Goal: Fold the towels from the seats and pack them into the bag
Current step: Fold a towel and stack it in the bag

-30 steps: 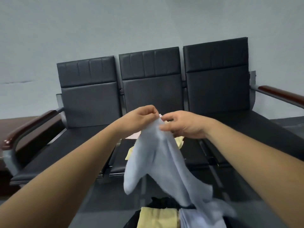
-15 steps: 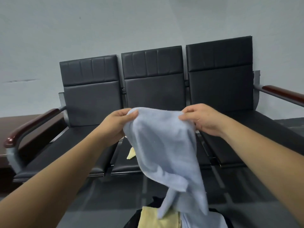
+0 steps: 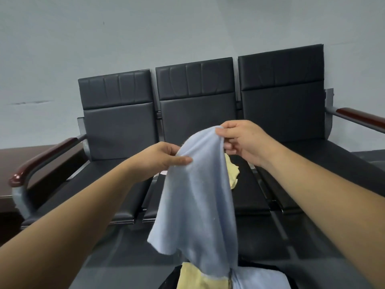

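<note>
The left hand (image 3: 164, 157) is pinching the upper edge of the blue towel (image 3: 198, 205) between thumb and fingers, the right hand (image 3: 241, 140) is pinching its top corner, the cloth is hanging over the bag (image 3: 169, 279); spreading both corners apart and level would be giving a cleaner fold; no writing is showing

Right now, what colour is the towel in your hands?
Light blue, with no pattern; the towel shows best in the head view.
</note>
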